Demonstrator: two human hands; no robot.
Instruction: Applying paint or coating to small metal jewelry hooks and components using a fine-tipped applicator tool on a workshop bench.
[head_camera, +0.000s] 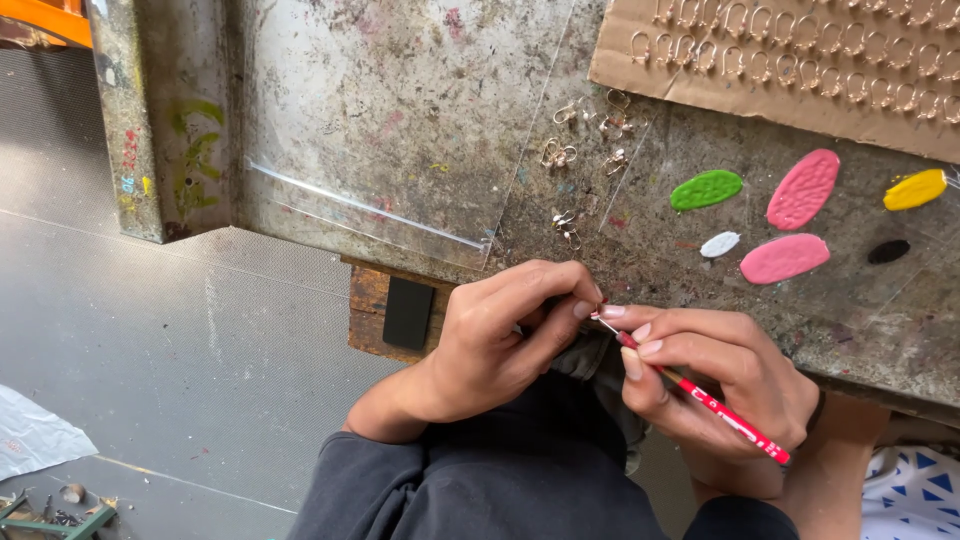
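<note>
My left hand (505, 335) and my right hand (715, 385) meet at the near edge of a stained worktable (400, 110). My right hand grips a thin red tool (720, 408) like a pen, its tip pointing at my left fingertips. My left fingers are pinched together around something too small to make out. Small metal earring hooks (590, 125) lie scattered on the table just beyond my hands.
Flat clay-like blobs lie at the right: green (706, 189), two pink (803, 189), white (719, 244), yellow (914, 189), black (889, 251). A cardboard sheet (640, 40) holds rows of hooks. A clear plastic sheet (380, 215) covers the table's left. Grey floor lies below.
</note>
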